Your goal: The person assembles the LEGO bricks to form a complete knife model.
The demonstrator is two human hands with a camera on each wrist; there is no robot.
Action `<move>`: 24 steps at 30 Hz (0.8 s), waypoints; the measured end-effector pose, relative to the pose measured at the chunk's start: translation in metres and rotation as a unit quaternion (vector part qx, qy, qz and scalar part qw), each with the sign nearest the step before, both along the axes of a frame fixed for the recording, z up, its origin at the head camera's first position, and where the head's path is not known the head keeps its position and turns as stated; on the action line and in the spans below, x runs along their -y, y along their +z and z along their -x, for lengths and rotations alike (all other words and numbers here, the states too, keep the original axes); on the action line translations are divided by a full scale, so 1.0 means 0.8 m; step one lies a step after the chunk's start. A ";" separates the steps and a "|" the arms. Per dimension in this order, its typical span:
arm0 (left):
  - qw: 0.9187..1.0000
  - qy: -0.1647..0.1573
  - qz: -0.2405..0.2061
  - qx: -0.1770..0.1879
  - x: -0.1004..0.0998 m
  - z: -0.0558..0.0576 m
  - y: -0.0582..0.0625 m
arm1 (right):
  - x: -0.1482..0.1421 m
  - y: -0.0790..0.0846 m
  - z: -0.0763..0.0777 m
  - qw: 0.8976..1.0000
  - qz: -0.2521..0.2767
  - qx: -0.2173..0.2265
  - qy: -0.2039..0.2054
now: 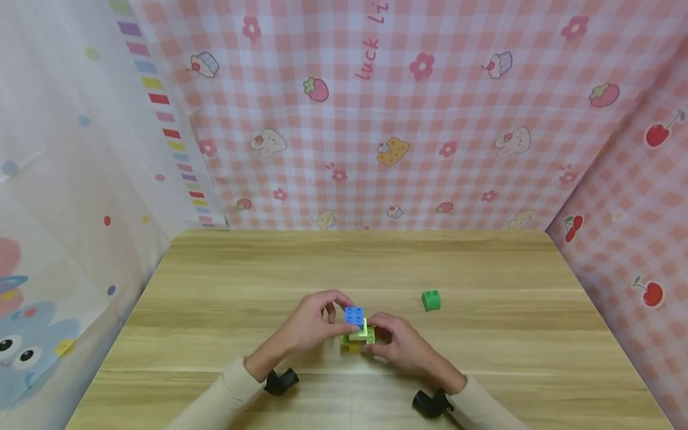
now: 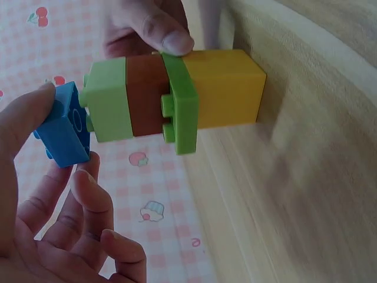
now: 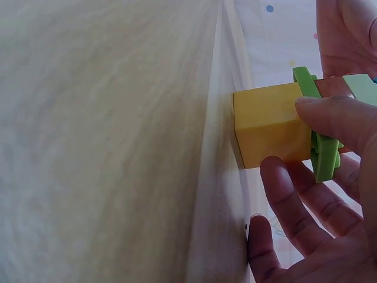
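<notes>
Stack of four blocks, apparently pinched by right hand; left hand pinching one blue block.

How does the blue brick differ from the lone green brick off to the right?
The blue brick is pinched in the left hand, while the green brick sits untouched on the table. The blue brick is raised and tilted at the top of the stack; the green brick stands apart from it. The blue brick shows four studs in the head view, the green brick two. Both are studded toy bricks.
</notes>
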State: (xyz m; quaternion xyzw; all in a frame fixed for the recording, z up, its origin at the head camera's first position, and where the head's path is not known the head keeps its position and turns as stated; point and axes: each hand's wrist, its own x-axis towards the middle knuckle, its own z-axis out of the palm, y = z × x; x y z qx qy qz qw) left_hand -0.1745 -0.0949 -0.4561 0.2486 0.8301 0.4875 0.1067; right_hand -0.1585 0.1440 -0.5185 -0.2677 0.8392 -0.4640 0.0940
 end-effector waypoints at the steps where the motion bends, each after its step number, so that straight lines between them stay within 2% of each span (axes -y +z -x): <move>1: 1.000 -0.001 0.001 -0.001 -0.001 -0.001 0.000 | 0.000 0.000 0.000 1.000 0.000 0.000 0.000; 17: 1.000 -0.002 0.011 -0.020 -0.009 -0.007 -0.005 | 0.001 0.000 -0.001 1.000 0.007 -0.016 -0.001; 24: 0.999 -0.007 0.013 -0.044 -0.011 -0.008 -0.007 | 0.000 -0.002 -0.001 1.000 0.009 -0.015 -0.001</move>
